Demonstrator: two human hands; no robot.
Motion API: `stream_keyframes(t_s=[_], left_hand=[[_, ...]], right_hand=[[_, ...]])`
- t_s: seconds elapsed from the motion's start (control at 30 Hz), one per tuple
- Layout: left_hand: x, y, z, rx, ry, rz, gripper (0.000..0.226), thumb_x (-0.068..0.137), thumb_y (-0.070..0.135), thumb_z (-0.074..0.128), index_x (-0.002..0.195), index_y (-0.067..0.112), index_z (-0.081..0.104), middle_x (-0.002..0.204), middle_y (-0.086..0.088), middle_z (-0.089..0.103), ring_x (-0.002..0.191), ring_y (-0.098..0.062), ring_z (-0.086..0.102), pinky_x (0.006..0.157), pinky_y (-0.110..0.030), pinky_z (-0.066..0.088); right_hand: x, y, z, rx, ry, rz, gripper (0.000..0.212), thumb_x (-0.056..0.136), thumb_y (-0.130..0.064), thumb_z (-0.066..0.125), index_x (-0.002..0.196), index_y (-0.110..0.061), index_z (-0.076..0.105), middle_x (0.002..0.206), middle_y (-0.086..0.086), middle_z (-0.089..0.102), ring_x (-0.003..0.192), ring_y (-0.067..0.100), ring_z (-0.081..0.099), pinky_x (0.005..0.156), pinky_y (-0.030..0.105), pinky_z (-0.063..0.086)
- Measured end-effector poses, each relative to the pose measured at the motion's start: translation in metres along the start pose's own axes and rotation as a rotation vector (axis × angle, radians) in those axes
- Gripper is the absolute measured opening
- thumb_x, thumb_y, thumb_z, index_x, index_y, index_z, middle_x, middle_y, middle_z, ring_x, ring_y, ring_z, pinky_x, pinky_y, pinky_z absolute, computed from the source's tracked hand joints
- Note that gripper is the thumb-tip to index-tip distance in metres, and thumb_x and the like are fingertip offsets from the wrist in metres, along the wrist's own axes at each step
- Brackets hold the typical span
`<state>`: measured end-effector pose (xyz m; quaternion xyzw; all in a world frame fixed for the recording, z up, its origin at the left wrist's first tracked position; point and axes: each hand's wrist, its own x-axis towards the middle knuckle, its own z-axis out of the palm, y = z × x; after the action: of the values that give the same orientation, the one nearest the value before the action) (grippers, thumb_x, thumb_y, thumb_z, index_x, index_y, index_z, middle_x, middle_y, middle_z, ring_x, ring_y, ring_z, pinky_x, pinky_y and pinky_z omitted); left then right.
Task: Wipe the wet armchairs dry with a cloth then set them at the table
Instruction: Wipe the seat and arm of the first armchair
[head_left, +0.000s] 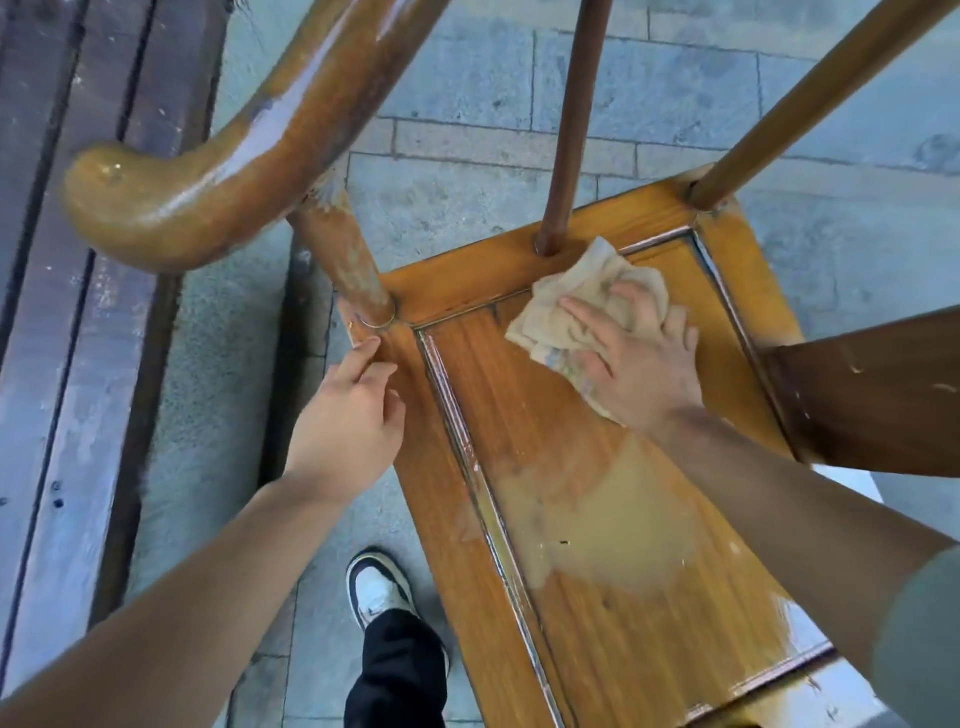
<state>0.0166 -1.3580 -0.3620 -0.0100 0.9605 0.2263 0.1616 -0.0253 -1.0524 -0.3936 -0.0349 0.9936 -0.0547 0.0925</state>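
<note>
the armchair (571, 467) is showing an orange-brown wooden seat with a framed panel, and a dull, cloudy wet patch (597, 519) is lying on the panel near the person. water is shining in the groove around the panel and on the curved armrest (208, 171), which is rising at the upper left. three round posts are going up from the far edge of the seat (the left one looks pale and streaked).

the seat is standing on the ground in the middle and right of the view, and its long axis is running from the lower right up toward the upper left, with the far corner pointing away from the person.

the cloth (587, 301), beige and crumpled, is lying on the far part of the panel. the right hand (639, 358) is pressing flat on it with fingers spread wide. the left hand (348, 421) is resting half curled at the left rail of the seat, with fingertips touching the wood near the base of a post, and it is not holding anything loose.

the floor (467, 93) is made of grey stone slabs. dark wet planks (67, 312) are running along the left side. a black and white shoe (379, 592) is standing beside the seat.
</note>
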Motion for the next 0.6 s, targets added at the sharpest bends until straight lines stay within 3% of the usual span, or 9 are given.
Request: stream_keyframes(t_s=[0.23, 0.37, 0.5, 0.6], left_hand=[[0.013, -0.019, -0.018, 0.127, -0.018, -0.057, 0.039, 0.091, 0.013, 0.055, 0.128, 0.007, 0.064, 0.155, -0.006, 0.041, 0.131, -0.030, 0.051, 0.107, -0.040, 0.042], [0.004, -0.024, -0.029, 0.155, -0.049, -0.132, 0.037, 0.092, 0.014, 0.054, 0.127, 0.007, 0.064, 0.156, -0.006, 0.038, 0.132, -0.031, 0.049, 0.104, -0.041, 0.042], [-0.029, -0.014, -0.022, 0.212, -0.078, -0.194, 0.039, 0.095, 0.016, 0.049, 0.132, 0.010, 0.060, 0.159, -0.004, 0.033, 0.138, -0.026, 0.044, 0.107, -0.038, 0.038], [-0.013, -0.008, -0.023, 0.100, -0.060, -0.130, 0.036, 0.098, 0.013, 0.046, 0.129, 0.011, 0.064, 0.153, -0.007, 0.043, 0.138, -0.022, 0.044, 0.111, -0.033, 0.034]], right_hand=[[-0.034, 0.034, 0.016, 0.121, 0.027, 0.311, 0.055, 0.094, -0.047, 0.053, 0.145, -0.058, 0.038, 0.152, -0.002, 0.023, 0.115, 0.041, 0.038, 0.100, 0.058, 0.034], [-0.083, -0.049, 0.038, 0.242, 0.103, 0.464, 0.063, 0.083, -0.051, 0.049, 0.146, -0.051, 0.046, 0.150, 0.010, 0.034, 0.104, 0.041, 0.040, 0.088, 0.054, 0.037], [-0.140, -0.127, 0.049, 0.301, -0.035, 0.183, 0.053, 0.087, -0.053, 0.048, 0.139, -0.053, 0.050, 0.146, 0.003, 0.037, 0.100, 0.037, 0.043, 0.082, 0.048, 0.038], [-0.096, -0.130, 0.038, 0.272, 0.027, 0.077, 0.048, 0.088, -0.051, 0.054, 0.136, -0.054, 0.052, 0.149, -0.001, 0.038, 0.104, 0.037, 0.042, 0.085, 0.049, 0.041]])
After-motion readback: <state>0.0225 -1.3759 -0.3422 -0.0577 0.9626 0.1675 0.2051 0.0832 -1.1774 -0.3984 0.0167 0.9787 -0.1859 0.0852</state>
